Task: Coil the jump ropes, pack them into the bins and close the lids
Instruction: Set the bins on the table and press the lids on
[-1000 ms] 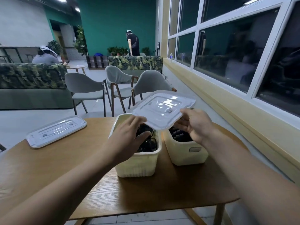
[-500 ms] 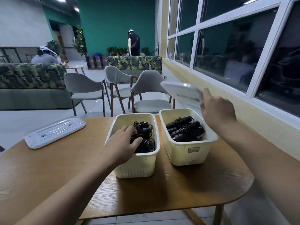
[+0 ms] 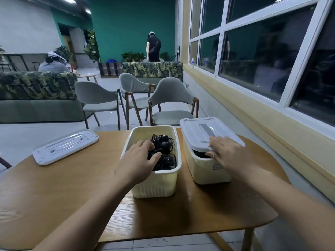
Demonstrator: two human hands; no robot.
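Two cream bins stand side by side on the wooden table (image 3: 54, 187). The left bin (image 3: 154, 185) is uncovered and holds black coiled jump ropes (image 3: 164, 145). My left hand (image 3: 139, 160) reaches into it and presses down on the ropes. On the right bin (image 3: 208, 171) lies a white lid (image 3: 197, 131), tilted, its near edge raised so a dark gap shows under it. My right hand (image 3: 226, 153) holds that near edge, fingers on top and thumb beneath. The ropes in the right bin are mostly hidden.
A second white lid (image 3: 65, 147) lies flat at the table's far left. Grey chairs (image 3: 170, 104) stand just beyond the table's far edge. A yellow sill and window wall (image 3: 272, 109) run along the right. Two people are far back in the room.
My right hand has brought the lid down from the air behind the right bin onto that bin. My left hand has stayed on the ropes in the left bin.
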